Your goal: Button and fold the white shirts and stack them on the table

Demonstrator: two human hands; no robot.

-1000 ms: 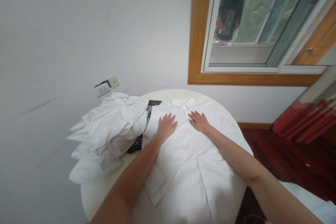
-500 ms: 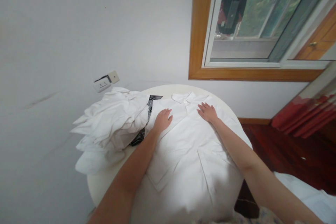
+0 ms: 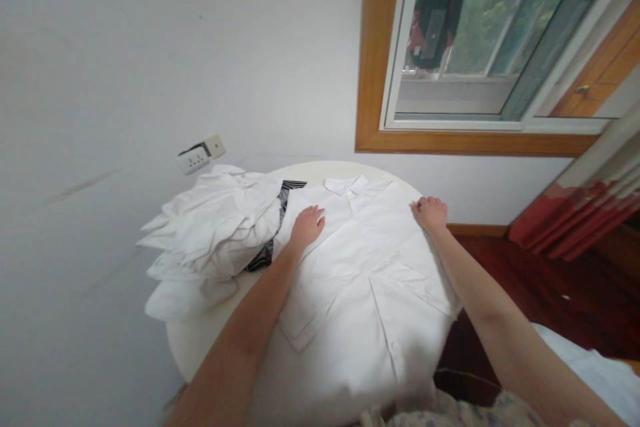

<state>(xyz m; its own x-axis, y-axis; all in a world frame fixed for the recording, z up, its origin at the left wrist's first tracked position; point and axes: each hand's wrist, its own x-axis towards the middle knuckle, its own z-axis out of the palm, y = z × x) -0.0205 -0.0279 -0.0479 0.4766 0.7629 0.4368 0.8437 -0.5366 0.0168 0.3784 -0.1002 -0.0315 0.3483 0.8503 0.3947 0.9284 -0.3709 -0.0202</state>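
Observation:
A white collared shirt (image 3: 360,267) lies spread over a round table (image 3: 187,347), its collar at the far side and its lower part draped toward me. My left hand (image 3: 307,225) rests on the shirt's left shoulder area, palm down with the fingers stretched out. At the right edge of the table is my right hand (image 3: 431,212), its fingers curled at the shirt's outer side; the pinched cloth itself is mostly hidden. A folded sleeve runs slantwise across the shirt near my left forearm.
A heap of white garments (image 3: 215,220) sits on the table's left side, with a black striped cloth (image 3: 263,257) beside it. Behind stand a wall with a socket (image 3: 194,160) and a wood-framed window (image 3: 465,141). A red curtain (image 3: 555,220) hangs right.
My right hand has moved right, from flat on the shirt's upper part to its outer edge, and its fingers have curled. My left hand stays nearly in place. The shirt's right side looks flatter.

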